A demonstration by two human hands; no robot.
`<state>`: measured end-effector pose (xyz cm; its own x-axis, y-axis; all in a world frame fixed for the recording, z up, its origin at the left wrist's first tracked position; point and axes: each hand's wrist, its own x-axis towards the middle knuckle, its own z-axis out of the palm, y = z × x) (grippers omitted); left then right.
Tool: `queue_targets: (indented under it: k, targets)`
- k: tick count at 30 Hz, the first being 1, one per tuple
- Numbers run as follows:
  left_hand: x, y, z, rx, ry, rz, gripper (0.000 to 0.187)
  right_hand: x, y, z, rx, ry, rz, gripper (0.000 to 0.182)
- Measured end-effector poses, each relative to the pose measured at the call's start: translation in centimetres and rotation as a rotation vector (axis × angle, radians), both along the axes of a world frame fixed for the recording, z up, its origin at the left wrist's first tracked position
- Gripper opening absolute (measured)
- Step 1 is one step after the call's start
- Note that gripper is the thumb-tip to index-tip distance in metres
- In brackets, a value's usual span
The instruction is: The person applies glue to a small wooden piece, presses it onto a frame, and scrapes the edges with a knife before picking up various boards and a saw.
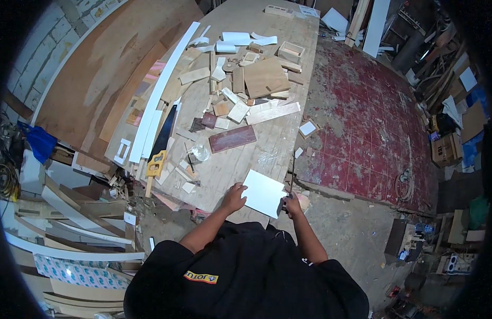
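Observation:
A white rectangular board (263,192) with a small step at its right edge lies at the near end of the workbench (214,181), close to my body. My left hand (235,198) holds the board by its left edge, with the fingertips at its upper left side. At the board's right edge, my right hand (293,206) is closed round the lower end of a thin dark tool (292,178) that points away from me. Its exact kind is too small to make out. Beyond the board lies a dark red wood block (232,139).
A yellow-handled handsaw (156,162) lies along the bench's left side beside long white strips (163,93). Wood offcuts (267,80) are piled mid-bench. A clear plastic cup (200,153) stands nearer. To the right is a red tiled floor (363,127); curved panels (81,212) are stacked left.

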<state>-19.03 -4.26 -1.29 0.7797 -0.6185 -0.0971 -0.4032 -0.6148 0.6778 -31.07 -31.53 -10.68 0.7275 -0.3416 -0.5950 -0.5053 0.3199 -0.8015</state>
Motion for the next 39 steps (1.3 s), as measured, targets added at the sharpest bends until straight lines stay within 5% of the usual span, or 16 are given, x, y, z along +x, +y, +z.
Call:
queue_targets:
  k: [5, 8, 12, 20, 26, 39]
  targets:
    - [-0.7, 1.3, 0.1, -0.092, -0.049, 0.053, 0.045, 0.3, 0.0, 0.7, -0.146, -0.048, -0.001, 0.045]
    - [-0.1, 2.7, -0.7, -0.133, -0.062, 0.1, 0.041, 0.5, 0.2, -0.2, -0.559, -0.168, -0.033, 0.04]
    - [1.1, 5.3, -1.9, -0.089, 0.041, 0.218, 0.03, 0.8, 0.7, 2.3, -1.123, 0.061, 0.118, 0.024]
    - [3.8, 11.1, -0.4, -0.113, 0.027, 0.248, 0.027, 3.5, 6.1, 8.8, -0.875, -0.008, 0.354, 0.025]
    - [6.3, 15.9, -0.6, -0.143, -0.007, 0.227, 0.033, 5.5, 12.1, 7.4, -0.649, -0.042, 0.395, 0.029]
    - [10.5, 22.1, 1.7, -0.069, 0.017, 0.307, 0.015, 10.9, 21.3, 6.6, -0.697, 0.006, 0.388, 0.027]
